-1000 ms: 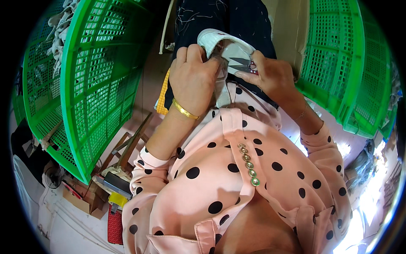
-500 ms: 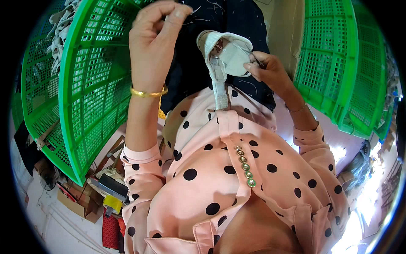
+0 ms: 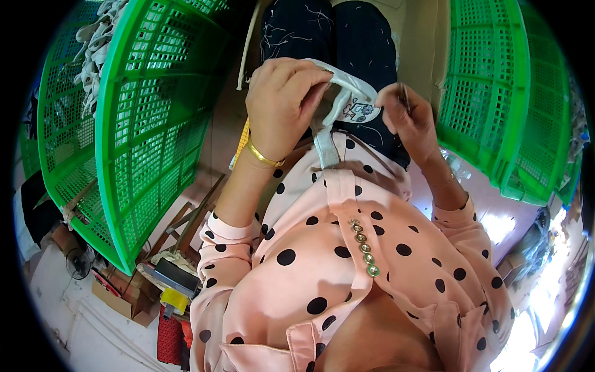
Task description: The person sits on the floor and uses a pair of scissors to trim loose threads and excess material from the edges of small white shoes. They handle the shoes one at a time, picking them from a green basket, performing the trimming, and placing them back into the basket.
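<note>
A small white shoe upper (image 3: 354,84) with a strap rests above my lap, and a part with a coloured cartoon-like pattern shows on its right. My left hand (image 3: 285,99), a gold bangle on its wrist, pinches the upper's left edge. At the opposite edge, my right hand (image 3: 412,118) is closed around a thin dark metal tool (image 3: 404,96), whose kind is mostly hidden by the fingers. Its thumb and forefinger come close to the upper; whether they touch it, I cannot tell. The pale strap (image 3: 326,147) hangs down toward my shirt.
Tall green plastic baskets (image 3: 155,118) stand on my left, with white shoe pieces (image 3: 96,56) behind. Another green basket (image 3: 480,93) rises on my right beside cardboard (image 3: 421,37). Loose thread ends lie on my dark trousers (image 3: 297,31). A tape roll (image 3: 175,300) sits lower left.
My left hand has come down and right, from holding a bit of thread up in the air to gripping the upper. The upper has turned, showing its pattern. My right hand has shifted slightly right.
</note>
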The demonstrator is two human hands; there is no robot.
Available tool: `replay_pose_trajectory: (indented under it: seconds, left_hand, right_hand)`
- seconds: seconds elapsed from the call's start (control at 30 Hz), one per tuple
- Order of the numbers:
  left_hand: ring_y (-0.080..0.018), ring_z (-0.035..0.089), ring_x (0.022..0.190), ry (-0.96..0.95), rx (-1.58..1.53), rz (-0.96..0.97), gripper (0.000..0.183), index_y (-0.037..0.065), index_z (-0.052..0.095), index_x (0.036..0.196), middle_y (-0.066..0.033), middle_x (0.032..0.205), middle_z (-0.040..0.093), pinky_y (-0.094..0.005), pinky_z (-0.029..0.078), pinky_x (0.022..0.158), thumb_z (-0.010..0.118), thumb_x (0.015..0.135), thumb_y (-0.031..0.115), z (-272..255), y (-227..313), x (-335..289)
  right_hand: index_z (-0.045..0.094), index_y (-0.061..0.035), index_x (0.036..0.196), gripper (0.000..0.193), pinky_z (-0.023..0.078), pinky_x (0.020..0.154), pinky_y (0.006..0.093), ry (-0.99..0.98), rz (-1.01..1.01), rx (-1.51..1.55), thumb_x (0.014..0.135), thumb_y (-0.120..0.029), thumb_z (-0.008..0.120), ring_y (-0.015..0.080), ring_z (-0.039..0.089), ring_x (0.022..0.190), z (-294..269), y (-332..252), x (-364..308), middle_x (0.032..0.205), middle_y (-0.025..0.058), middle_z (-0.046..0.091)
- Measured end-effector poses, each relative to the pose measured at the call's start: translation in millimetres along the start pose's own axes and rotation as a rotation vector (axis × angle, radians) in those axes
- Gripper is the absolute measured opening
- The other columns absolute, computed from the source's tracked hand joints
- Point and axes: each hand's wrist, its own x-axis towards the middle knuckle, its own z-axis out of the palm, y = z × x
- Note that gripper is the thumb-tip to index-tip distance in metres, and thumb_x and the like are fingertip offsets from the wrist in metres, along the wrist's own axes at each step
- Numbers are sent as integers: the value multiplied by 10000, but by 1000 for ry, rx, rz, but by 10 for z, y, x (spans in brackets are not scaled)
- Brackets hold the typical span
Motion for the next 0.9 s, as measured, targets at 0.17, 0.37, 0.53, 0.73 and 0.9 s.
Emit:
replay_pose_trajectory:
  seconds: [0.17, 0.37, 0.53, 0.73, 0.9]
  left_hand:
    - [-212, 606, 823, 75, 14, 131, 240, 101, 636, 833, 6, 862, 652, -320, 454, 695, 758, 643, 22, 23, -58, -168]
    - [-233, 604, 814, 52, -22, 109, 296, 80, 603, 826, -26, 861, 649, -321, 479, 699, 746, 604, -52, -48, -54, -271]
    - [-267, 593, 803, 100, -48, -7, 294, 67, 575, 845, -75, 867, 629, -351, 476, 712, 707, 626, -80, -82, -25, -343]
    - [-305, 592, 769, 134, -131, 77, 280, 50, 574, 843, -94, 840, 609, -379, 480, 704, 753, 640, -21, -374, 165, 64]
    - [-78, 586, 734, 323, -691, -549, 198, 26, 541, 928, -50, 848, 590, -200, 492, 634, 687, 826, -62, -1141, 279, 448]
  right_hand:
    - [608, -18, 809, 353, 272, 503, 212, -145, 290, 61, 1003, -296, 505, 34, 351, 519, 158, -103, 6, 534, -44, 391]
    - [598, 4, 950, 296, 449, 549, 277, 91, 32, -272, 850, -243, 727, 119, 541, 580, 132, 87, -25, 679, 58, 570]
    - [604, -16, 1029, 363, 482, 585, 327, -61, -64, -559, 776, -210, 778, 231, 612, 620, -88, 164, -77, 720, 116, 609]
    - [608, 16, 1118, 346, 471, 681, 242, -103, -50, -324, 802, -87, 702, 101, 583, 740, -224, 144, -163, 818, 86, 641]
    - [578, 48, 1164, 312, 476, 746, 243, 57, 6, -1, 872, -65, 586, 116, 582, 822, -659, -136, -41, 871, 67, 625]
